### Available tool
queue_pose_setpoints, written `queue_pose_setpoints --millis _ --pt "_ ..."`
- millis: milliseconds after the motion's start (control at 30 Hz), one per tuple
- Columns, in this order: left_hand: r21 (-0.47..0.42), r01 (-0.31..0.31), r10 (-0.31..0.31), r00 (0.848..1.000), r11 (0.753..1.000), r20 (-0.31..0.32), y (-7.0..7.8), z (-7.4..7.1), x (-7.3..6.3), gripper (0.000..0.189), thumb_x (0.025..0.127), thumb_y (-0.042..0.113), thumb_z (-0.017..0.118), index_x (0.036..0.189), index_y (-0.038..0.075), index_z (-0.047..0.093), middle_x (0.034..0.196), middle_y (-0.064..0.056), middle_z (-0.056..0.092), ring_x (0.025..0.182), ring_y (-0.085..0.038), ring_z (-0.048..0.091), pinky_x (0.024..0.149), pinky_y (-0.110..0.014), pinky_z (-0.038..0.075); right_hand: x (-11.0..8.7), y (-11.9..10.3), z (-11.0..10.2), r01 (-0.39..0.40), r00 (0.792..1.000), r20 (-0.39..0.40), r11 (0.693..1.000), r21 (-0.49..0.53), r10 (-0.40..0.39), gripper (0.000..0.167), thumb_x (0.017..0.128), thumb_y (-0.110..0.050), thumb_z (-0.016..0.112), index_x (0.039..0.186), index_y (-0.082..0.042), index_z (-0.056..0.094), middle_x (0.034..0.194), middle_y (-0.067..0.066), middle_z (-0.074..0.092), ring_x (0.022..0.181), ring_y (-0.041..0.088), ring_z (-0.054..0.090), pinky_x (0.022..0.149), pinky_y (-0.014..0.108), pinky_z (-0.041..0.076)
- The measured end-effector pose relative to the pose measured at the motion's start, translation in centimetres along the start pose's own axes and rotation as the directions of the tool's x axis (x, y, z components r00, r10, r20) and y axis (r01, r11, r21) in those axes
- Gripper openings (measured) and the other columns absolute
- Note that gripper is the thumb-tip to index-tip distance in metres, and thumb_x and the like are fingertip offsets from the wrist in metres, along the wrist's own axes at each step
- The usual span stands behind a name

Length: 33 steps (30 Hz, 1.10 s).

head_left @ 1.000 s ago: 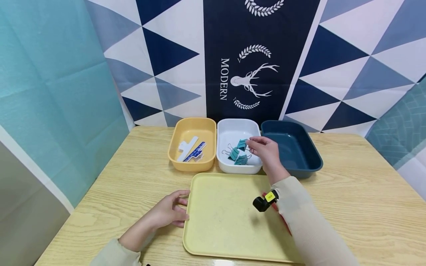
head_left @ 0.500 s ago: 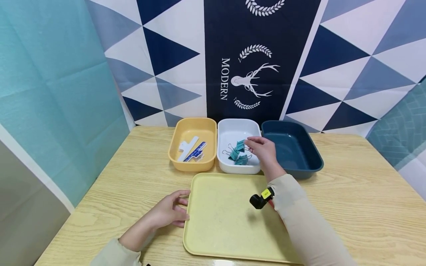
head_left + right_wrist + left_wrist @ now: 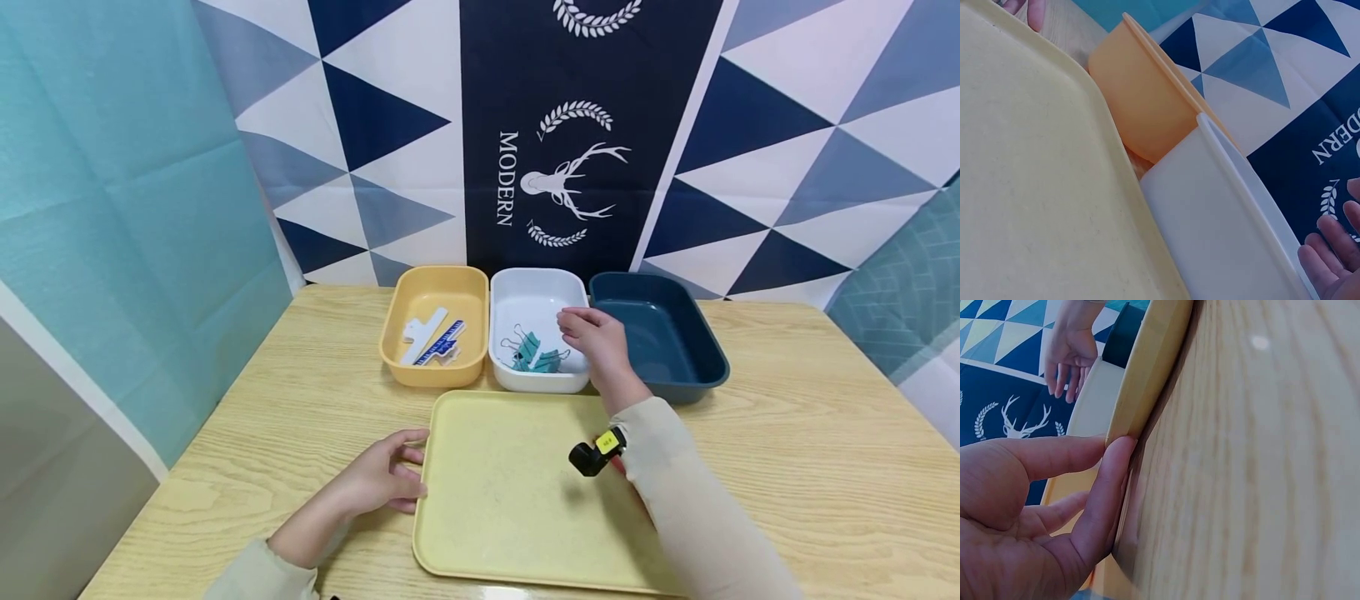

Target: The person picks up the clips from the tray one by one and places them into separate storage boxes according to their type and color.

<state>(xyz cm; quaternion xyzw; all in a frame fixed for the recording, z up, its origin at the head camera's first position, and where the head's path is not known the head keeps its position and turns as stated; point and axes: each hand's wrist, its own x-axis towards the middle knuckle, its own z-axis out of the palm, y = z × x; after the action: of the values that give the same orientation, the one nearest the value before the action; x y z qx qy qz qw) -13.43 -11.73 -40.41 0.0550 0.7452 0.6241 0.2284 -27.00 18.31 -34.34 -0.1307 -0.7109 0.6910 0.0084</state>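
My right hand (image 3: 596,337) hangs over the right side of the white bin (image 3: 540,382), fingers loosely bent with nothing between them. Its fingers (image 3: 1332,250) also show apart in the right wrist view. Several teal binder clips (image 3: 550,361) lie together in that bin, away from the fingertips. My left hand (image 3: 378,473) holds the left rim of the yellow tray (image 3: 495,483). In the left wrist view, thumb and finger meet at the tray's rim (image 3: 1147,369). A red thing (image 3: 618,464) on the tray is mostly hidden under my right sleeve.
Left of the white bin stands an orange-yellow bin (image 3: 393,371) with a white bulldog clip (image 3: 423,333) and a blue ruler-like clip (image 3: 441,343). A dark blue bin (image 3: 675,333) stands to the right. Patterned cloth hangs behind the bins.
The teal binder clip at my right fingertips has been let go and now lies lower left among the others. My right hand has shifted slightly right. The left hand has stayed put.
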Motion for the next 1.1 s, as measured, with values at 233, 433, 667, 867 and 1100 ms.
queue_pose_setpoints --millis 233,433,667,867,1100 --pt "-0.001 -0.008 0.008 1.0 1.0 0.005 0.1 -0.1 -0.2 0.074 0.077 -0.01 0.068 0.141 0.002 0.033 0.111 -0.017 0.042 0.085 -0.02 0.057 0.064 -0.039 0.058 -0.7 -0.4 -0.6 0.018 0.999 0.045 1.0 0.019 -0.019 0.037 0.095 -0.021 0.054 0.127 -0.003 0.052 0.121 0.014 0.055 0.113 0.028 0.054 0.092 0.028 0.048" --pt "0.013 -0.013 0.013 1.0 1.0 0.013 0.3 -0.2 -0.2 0.073 0.077 -0.009 0.068 0.141 0.001 0.033 0.111 -0.017 0.043 0.085 -0.019 0.057 0.064 -0.038 0.058 -1.4 -0.3 -1.2 0.045 0.996 0.073 0.999 0.009 -0.046 0.04 0.097 -0.023 0.051 0.131 -0.003 0.048 0.124 0.017 0.053 0.112 0.029 0.054 0.095 0.033 0.046" --pt "0.01 -0.009 0.008 1.0 1.0 0.01 0.4 -0.1 -0.2 0.074 0.077 -0.01 0.068 0.141 0.001 0.033 0.112 -0.017 0.043 0.085 -0.02 0.057 0.064 -0.039 0.058 -2.2 -0.4 -1.8 0.059 0.994 0.091 0.998 0.004 -0.059 0.043 0.096 -0.025 0.053 0.132 -0.002 0.047 0.121 0.017 0.054 0.099 0.019 0.061 0.093 0.031 0.048" --pt "0.007 -0.006 0.006 1.0 1.0 0.009 0.4 0.0 -0.3 0.074 0.077 -0.01 0.068 0.141 0.001 0.032 0.113 -0.017 0.043 0.086 -0.02 0.057 0.063 -0.039 0.058 -3.4 -0.6 -2.4 0.085 0.99 0.116 0.996 -0.014 -0.083 0.044 0.096 -0.024 0.053 0.133 0.0 0.045 0.124 0.019 0.053 0.094 0.014 0.062 0.092 0.03 0.047" --pt "0.008 -0.006 0.006 1.0 1.0 0.018 0.3 -0.1 -0.2 0.074 0.077 -0.009 0.068 0.141 0.001 0.032 0.112 -0.017 0.043 0.086 -0.02 0.058 0.065 -0.038 0.058 -4.2 -0.6 -2.9 0.094 0.987 0.13 0.996 -0.009 -0.092 0.045 0.094 -0.025 0.056 0.132 -0.001 0.047 0.121 0.016 0.055 0.107 0.024 0.059 0.092 0.028 0.048"
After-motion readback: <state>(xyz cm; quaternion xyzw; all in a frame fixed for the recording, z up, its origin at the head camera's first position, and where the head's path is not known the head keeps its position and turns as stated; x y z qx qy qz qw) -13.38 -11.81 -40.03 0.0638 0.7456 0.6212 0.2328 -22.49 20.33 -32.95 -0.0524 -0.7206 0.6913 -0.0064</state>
